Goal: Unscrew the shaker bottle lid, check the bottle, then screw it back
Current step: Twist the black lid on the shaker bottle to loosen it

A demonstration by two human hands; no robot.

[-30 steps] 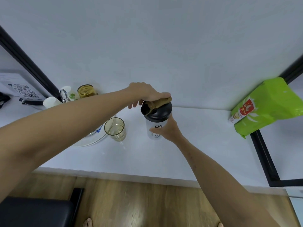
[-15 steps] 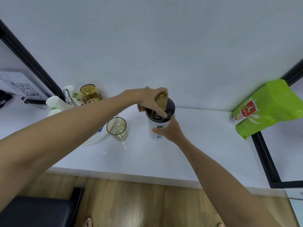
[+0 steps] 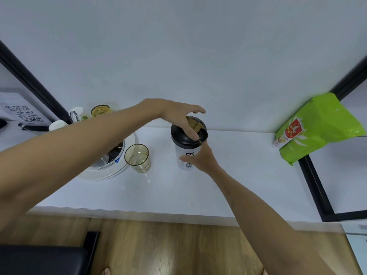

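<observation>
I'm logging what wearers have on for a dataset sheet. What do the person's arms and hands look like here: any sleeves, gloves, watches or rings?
Both forearms are bare up to the frame edge, with no sleeve showing. The left hand and right hand wear no gloves, and no watch, bracelet or ring is visible on either.

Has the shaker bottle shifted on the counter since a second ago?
No. The shaker bottle stands where it did beside the glass, right hand holding it; only the left hand moved on the lid.

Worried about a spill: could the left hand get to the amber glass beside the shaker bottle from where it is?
Probably yes. The left hand rests on the black lid, and the amber glass stands just left of it with nothing between them.
</observation>
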